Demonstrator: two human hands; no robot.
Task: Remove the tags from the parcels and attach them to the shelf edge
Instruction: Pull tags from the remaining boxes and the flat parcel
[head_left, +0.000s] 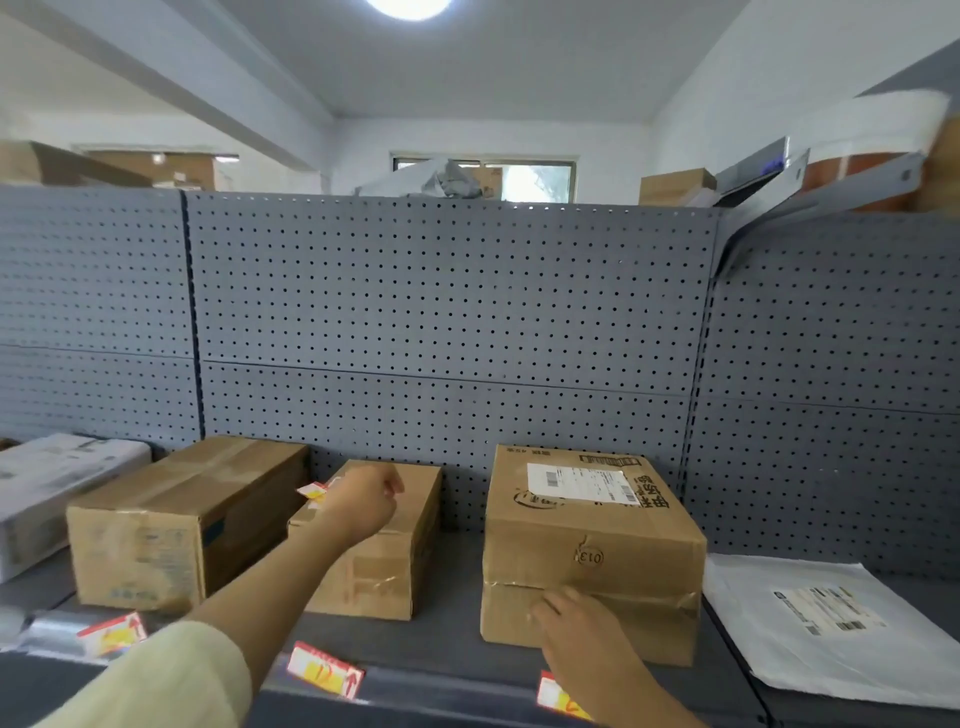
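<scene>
Head view: the left hand (363, 499) is raised over the middle box (384, 551), its fingers curled and pinching a red-and-white tag (313, 491) at the box's upper left corner. Whether the tag is fully free cannot be told. The right hand (576, 623) rests with relaxed fingers against the front of the right box (592, 540). Three tags sit on the shelf edge (441, 691). Step in hand, as judged: tag removal. The next move calls for lowering the tag to a bare stretch of the edge and pressing it flat.

A round ceiling lamp (409, 6) lights my view evenly and brightly; the far window (537, 182) blows out white. Edges bend and smear, especially the upper right corner.
</scene>
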